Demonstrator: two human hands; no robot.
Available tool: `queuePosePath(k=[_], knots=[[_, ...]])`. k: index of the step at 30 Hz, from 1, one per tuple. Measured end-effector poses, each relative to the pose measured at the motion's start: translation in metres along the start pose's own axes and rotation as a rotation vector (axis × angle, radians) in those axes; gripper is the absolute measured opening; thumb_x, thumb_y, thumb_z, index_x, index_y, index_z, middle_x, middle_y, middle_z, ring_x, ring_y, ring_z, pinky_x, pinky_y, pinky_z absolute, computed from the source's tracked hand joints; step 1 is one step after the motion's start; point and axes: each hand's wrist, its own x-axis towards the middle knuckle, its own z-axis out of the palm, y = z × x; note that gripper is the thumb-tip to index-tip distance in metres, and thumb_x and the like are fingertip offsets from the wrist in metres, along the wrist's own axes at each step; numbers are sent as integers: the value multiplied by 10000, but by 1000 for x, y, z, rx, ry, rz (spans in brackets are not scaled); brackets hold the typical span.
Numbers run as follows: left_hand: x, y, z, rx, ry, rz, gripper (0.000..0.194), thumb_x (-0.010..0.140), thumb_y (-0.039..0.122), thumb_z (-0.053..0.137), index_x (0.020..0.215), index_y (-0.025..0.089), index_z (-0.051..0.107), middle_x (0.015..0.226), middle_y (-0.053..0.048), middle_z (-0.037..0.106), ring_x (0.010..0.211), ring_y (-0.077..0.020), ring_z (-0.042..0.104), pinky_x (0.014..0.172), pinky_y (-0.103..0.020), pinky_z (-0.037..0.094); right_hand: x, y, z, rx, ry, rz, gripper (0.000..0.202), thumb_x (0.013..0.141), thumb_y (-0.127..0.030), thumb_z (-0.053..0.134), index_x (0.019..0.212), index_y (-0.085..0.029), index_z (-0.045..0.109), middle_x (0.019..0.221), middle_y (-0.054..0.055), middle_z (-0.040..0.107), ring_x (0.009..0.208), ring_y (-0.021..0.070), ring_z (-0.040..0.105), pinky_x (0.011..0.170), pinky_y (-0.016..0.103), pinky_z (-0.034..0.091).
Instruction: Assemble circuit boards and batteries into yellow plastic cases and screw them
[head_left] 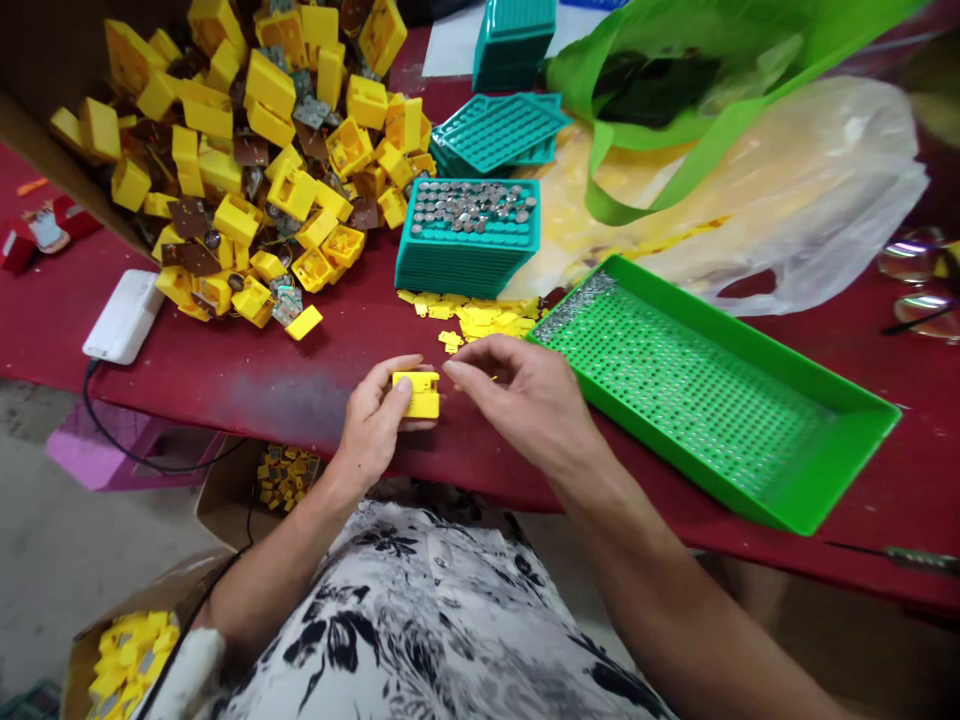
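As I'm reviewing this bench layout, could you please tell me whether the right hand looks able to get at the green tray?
Probably yes: the green tray lies close beside the right hand, its top looks open, and nothing appears to stand between the two.

stacked trays (461, 270) stand behind the held block (424, 398)

Anything pinched by the right hand (536, 400) was too small to tell. The left hand (373, 415) hid part of the boxy yellow plastic case (424, 397). The view's top edge cut off the bright green bag (825, 45), and its right edge cut off the round-lensed eyeglasses (926, 308).
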Motion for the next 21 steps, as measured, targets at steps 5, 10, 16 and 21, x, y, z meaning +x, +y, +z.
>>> queuePosePath(k=[5, 10, 16, 21], knots=[[-2, 3, -2, 49, -84, 23, 426, 827, 377, 672, 1202, 181, 624, 1259, -107, 668, 1003, -206, 671, 737, -273, 599, -1, 10, 5, 3, -232, 37, 244, 797, -317, 660, 974, -172, 746, 974, 70, 757, 817, 180, 681, 717, 303, 515], [-4, 1, -11, 360, -99, 154, 480, 772, 267, 717, 1234, 190, 610, 1221, -101, 699, 1061, -237, 660, 884, -328, 543, -3, 13, 8, -133, -260, 49, 177, 812, -296, 638, 923, -170, 693, 882, 57, 740, 767, 177, 662, 717, 312, 503], [-2, 1, -8, 351, -96, 194, 422, 787, 285, 712, 1187, 192, 615, 1179, -81, 710, 1064, -234, 671, 918, -327, 520, -6, 7, 16, -185, -172, -42, 126, 795, -232, 628, 899, -166, 657, 919, 80, 729, 828, 209, 674, 789, 361, 527], [9, 7, 0, -2, -119, -3, 566, 713, 336, 817, 1198, 183, 571, 1123, -96, 704, 988, -231, 724, 778, -281, 571, -53, -4, -49, -173, 413, -246, 134, 899, -375, 613, 933, -246, 627, 878, 48, 664, 795, 207, 640, 691, 346, 536]])
